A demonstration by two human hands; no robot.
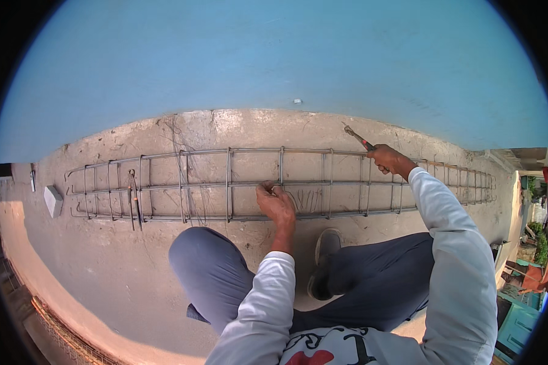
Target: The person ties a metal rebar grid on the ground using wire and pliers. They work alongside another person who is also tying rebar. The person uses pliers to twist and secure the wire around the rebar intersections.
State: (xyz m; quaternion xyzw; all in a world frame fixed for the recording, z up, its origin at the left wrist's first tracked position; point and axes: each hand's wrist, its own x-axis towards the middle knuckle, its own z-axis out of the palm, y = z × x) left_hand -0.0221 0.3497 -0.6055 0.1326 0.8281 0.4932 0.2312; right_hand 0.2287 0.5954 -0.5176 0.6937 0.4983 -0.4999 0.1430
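A long cage of steel reinforcing bars [229,167], with stirrups spaced along it, lies on the concrete in front of me. At its middle bar, beside a stirrup, my left hand [276,204] has its fingertips pinched; whatever sits between them is too small to make out. My right hand [388,159] is closed round the handles of pincers [360,140] with red and black grips, held over the cage's far bar, jaws pointing to the far left. Short pieces of wire [308,199] lie just right of my left hand.
Another pair of pincers [136,198] rests across the cage's left part. Loose thin wire [190,185] tangles nearby. A pale block [53,201] lies beyond the left end. A blue wall [274,55] rises along the far side. My shoes [327,246] are close to the near bar.
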